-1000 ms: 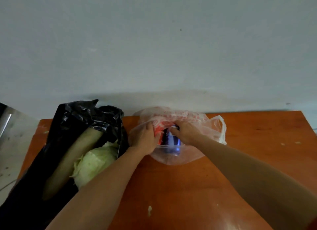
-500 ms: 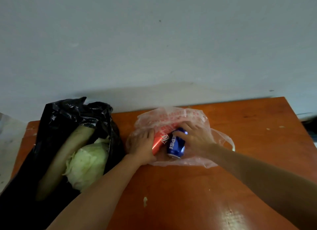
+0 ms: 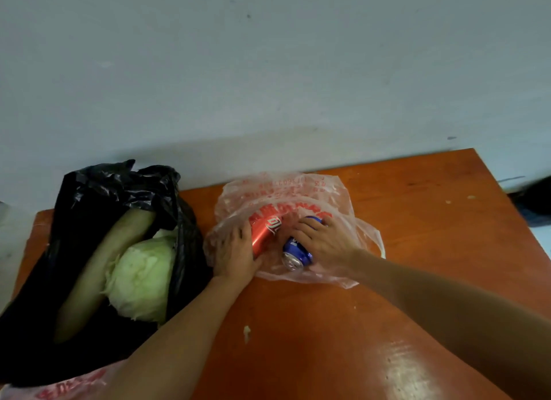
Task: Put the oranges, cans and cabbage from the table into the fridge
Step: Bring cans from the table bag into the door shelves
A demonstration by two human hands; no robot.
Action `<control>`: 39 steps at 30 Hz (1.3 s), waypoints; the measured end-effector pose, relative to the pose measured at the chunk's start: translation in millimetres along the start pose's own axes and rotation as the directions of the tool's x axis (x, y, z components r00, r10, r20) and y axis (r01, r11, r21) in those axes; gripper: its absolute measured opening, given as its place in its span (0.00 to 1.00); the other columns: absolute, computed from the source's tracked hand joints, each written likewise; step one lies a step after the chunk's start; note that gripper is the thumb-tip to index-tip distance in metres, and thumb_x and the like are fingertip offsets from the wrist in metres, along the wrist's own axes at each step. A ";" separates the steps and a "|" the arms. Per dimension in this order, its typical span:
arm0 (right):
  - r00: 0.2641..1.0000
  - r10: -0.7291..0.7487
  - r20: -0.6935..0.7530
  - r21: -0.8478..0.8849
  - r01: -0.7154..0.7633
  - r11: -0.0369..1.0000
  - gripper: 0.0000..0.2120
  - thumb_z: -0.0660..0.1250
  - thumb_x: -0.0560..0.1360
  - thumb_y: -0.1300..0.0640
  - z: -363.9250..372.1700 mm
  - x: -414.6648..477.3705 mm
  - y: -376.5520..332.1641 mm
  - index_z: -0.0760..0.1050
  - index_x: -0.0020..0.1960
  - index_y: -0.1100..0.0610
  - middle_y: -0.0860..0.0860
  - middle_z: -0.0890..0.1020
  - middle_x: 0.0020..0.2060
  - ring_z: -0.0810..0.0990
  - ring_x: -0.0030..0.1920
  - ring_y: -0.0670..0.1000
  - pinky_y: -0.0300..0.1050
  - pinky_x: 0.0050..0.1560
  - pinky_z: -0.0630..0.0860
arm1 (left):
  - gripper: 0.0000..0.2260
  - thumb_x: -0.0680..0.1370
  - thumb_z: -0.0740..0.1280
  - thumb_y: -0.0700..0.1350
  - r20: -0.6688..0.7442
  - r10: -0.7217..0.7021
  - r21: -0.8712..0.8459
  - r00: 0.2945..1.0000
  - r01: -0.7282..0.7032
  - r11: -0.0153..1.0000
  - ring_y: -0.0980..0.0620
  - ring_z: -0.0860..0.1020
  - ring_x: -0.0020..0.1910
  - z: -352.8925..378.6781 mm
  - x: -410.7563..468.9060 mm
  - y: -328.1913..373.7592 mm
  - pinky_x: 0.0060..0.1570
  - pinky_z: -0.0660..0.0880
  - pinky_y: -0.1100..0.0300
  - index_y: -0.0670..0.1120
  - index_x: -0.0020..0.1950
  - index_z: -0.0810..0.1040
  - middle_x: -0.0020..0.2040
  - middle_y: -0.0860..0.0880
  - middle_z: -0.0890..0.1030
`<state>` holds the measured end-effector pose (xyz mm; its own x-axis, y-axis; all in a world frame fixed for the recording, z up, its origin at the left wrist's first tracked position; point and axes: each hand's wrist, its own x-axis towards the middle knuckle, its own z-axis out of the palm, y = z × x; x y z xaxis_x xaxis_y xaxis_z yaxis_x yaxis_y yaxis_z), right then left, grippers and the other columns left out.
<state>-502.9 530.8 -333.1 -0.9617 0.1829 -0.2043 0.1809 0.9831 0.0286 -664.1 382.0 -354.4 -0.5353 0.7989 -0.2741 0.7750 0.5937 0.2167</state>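
Worktop carries a small pale scrap at its near part. Cabbage lies inside the open black bag at the left, touching a long pale vegetable. Farther in, the left hand holds the red can, fingers curled against its side. The right hand grips the blue can, fingers wrapped over it. Both cans lie tilted in the translucent plastic bag, just beside each other. A grey wall stands behind.
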 end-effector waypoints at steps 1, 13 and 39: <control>0.999 0.008 -0.043 0.053 -0.006 0.999 0.34 0.71 0.65 0.38 -0.2 -4.4 0.1 0.70 0.66 0.53 0.51 0.78 0.62 0.75 0.63 0.55 0.54 0.57 0.73 | 0.42 0.72 0.72 0.57 0.001 -0.014 0.012 1.000 0.014 1.000 0.41 0.69 0.68 -0.8 2.5 1.5 0.65 0.68 0.49 0.45 0.76 0.52 0.71 0.42 0.67; 0.904 0.425 -0.047 0.410 -0.370 0.834 0.35 0.71 0.65 0.37 -61.9 -61.5 6.4 0.63 0.64 0.50 0.48 0.79 0.55 0.78 0.47 0.50 0.46 0.47 0.78 | 0.33 0.76 0.66 0.57 -0.021 0.204 0.218 0.979 -0.194 0.956 0.42 0.69 0.67 -63.9 -19.6 45.2 0.64 0.67 0.49 0.45 0.75 0.58 0.71 0.43 0.67; 0.369 0.905 -0.212 0.547 -0.723 0.422 0.31 0.73 0.64 0.42 -101.0 -605.6 -9.0 0.68 0.64 0.49 0.50 0.79 0.54 0.78 0.51 0.53 0.45 0.49 0.77 | 0.21 0.76 0.67 0.50 -0.055 0.862 0.331 0.504 -0.805 0.492 0.45 0.72 0.57 -89.4 -281.3 451.0 0.50 0.77 0.53 0.53 0.68 0.68 0.61 0.44 0.70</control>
<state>57.0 412.2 -110.8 -0.2345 0.9592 0.1579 0.8842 0.2779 -0.3753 -194.1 433.6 -95.8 0.3795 0.9198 0.0996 0.9236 -0.3829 0.0174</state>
